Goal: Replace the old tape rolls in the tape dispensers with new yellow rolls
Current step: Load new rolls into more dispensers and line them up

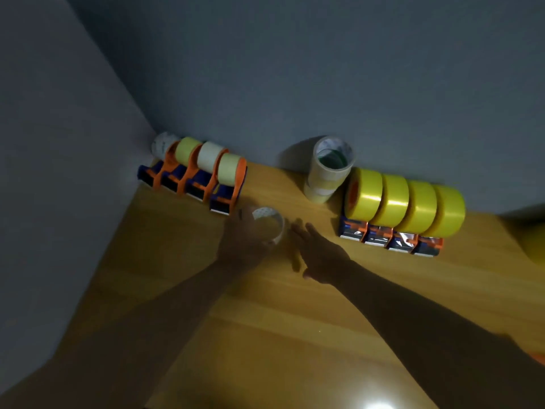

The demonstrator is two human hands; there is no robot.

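Note:
My left hand (pixel 241 240) grips a pale, nearly used-up tape roll (pixel 269 224) just above the wooden table (pixel 265 320). My right hand (pixel 318 255) hovers beside it with fingers straight, holding nothing. At the back left stands a row of orange-and-blue dispensers (pixel 194 178) carrying pale old rolls. At the back right, a second row of dispensers (pixel 392 237) carries bright yellow rolls (pixel 407 205). A stack of pale old rolls (pixel 328 169) stands between the two rows, against the wall.
A grey wall runs along the table's far edge and a lighter wall meets it at the left corner. A blurred yellow object (pixel 533 240) shows at the right edge. The table's left edge drops off beside my left forearm.

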